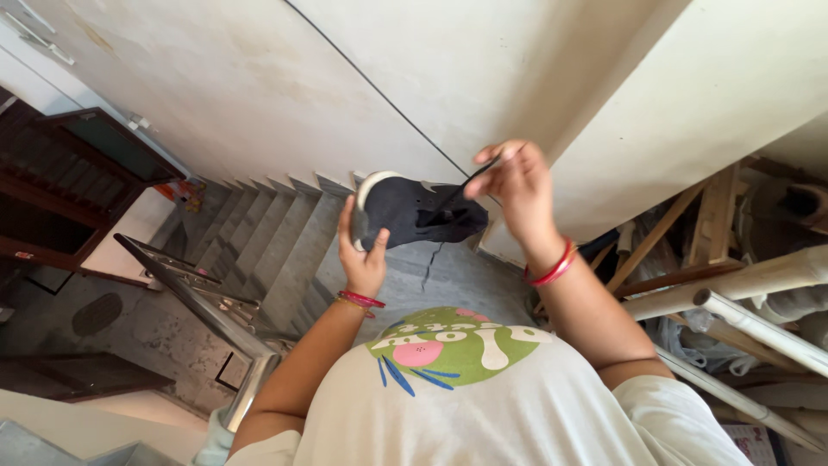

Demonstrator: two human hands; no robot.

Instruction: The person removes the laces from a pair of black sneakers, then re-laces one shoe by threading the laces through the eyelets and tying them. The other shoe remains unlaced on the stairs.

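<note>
A black shoe with a white sole is held up in front of my chest. My left hand grips its heel end, thumb and fingers wrapped around the white sole rim. My right hand pinches a black lace near the shoe's opening and pulls it taut. Another lace end dangles below the shoe. Both wrists wear red bangles. I wear a white shirt with a green print.
A grey staircase descends ahead with a steel handrail at left. A dark wooden shelf stands at far left. White pipes and wooden frames are piled at right. Plain walls rise ahead.
</note>
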